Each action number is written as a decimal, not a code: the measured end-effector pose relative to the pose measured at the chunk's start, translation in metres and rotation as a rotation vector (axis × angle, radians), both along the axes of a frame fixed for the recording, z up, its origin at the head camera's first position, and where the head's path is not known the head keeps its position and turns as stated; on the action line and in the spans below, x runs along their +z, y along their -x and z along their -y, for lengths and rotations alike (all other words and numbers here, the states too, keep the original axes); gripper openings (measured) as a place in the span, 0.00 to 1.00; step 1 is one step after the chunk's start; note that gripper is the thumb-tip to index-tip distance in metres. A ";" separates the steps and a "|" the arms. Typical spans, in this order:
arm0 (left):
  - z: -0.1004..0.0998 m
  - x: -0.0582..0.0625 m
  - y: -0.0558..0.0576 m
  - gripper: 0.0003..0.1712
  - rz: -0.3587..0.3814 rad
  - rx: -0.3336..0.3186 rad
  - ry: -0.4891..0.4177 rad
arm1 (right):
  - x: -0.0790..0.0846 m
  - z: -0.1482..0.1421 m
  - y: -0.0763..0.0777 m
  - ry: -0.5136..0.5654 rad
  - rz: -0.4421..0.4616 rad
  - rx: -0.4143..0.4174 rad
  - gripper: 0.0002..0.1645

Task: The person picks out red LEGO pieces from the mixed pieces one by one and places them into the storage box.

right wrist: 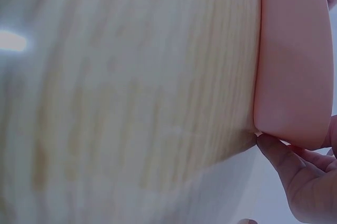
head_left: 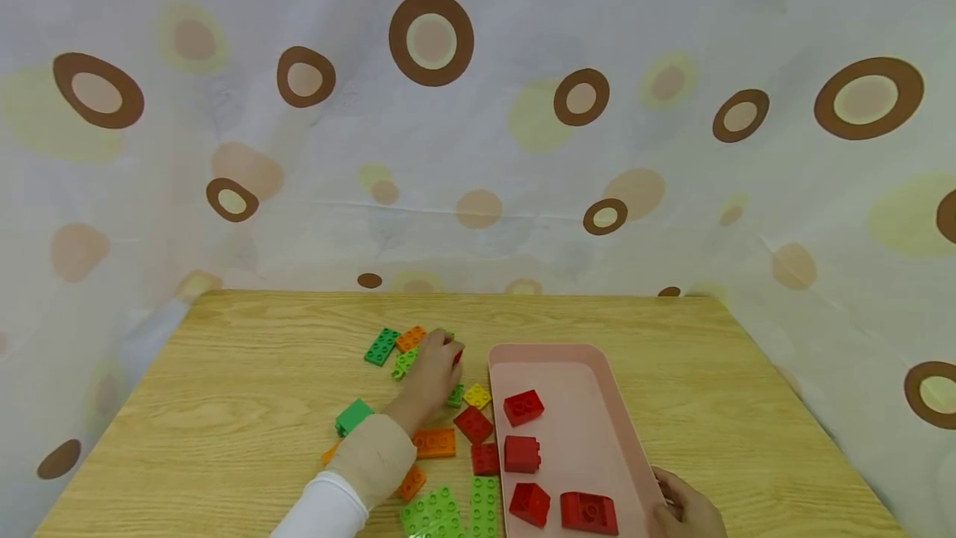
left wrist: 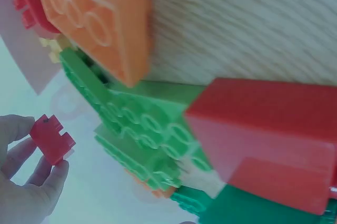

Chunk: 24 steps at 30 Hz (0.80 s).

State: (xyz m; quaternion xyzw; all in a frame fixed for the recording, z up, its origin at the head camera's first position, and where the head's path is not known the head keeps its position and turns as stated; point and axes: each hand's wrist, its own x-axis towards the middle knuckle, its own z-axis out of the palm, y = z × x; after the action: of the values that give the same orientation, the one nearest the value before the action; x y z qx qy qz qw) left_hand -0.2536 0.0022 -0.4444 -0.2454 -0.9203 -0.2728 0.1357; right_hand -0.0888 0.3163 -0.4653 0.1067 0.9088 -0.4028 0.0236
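My left hand (head_left: 429, 376) pinches a small red brick (left wrist: 52, 142) between thumb and fingers. In the head view only a sliver of that brick shows past the fingers. Beneath and around this hand lie a light green brick (head_left: 404, 362), an orange brick (head_left: 411, 339) and a dark green brick (head_left: 382, 346). A pink tray (head_left: 553, 374) stands to the right, with several red bricks lying in it, among them a curved-edged one (head_left: 588, 513). My right hand (head_left: 690, 509) grips the tray's right rim near the front, thumb inside the rim.
Left of the tray are a yellow brick (head_left: 477, 396), a red brick (head_left: 474, 424), an orange brick (head_left: 436, 442) and light green plates (head_left: 484, 507). A green block (head_left: 353, 417) sits beside the left forearm. A patterned curtain (head_left: 478, 148) hangs behind the wooden table (head_left: 246, 372).
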 end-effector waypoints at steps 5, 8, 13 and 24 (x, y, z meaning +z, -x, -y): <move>-0.007 0.009 -0.005 0.10 -0.016 -0.019 -0.019 | 0.002 0.001 0.000 -0.031 0.009 -0.004 0.25; -0.012 0.012 -0.007 0.10 -0.015 -0.034 -0.037 | 0.002 0.001 0.000 -0.043 0.007 0.005 0.25; -0.021 0.015 -0.013 0.09 -0.050 -0.079 -0.054 | 0.001 0.001 -0.001 -0.037 0.018 -0.005 0.25; -0.043 0.017 -0.032 0.10 -0.073 -0.153 -0.028 | 0.000 0.001 0.001 -0.058 0.024 0.000 0.25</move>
State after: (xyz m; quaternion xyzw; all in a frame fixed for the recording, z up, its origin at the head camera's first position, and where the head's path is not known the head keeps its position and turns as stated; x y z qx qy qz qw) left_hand -0.2219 0.0457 -0.4270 -0.3230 -0.8893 -0.2863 0.1513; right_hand -0.0896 0.3153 -0.4649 0.1121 0.9198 -0.3747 0.0315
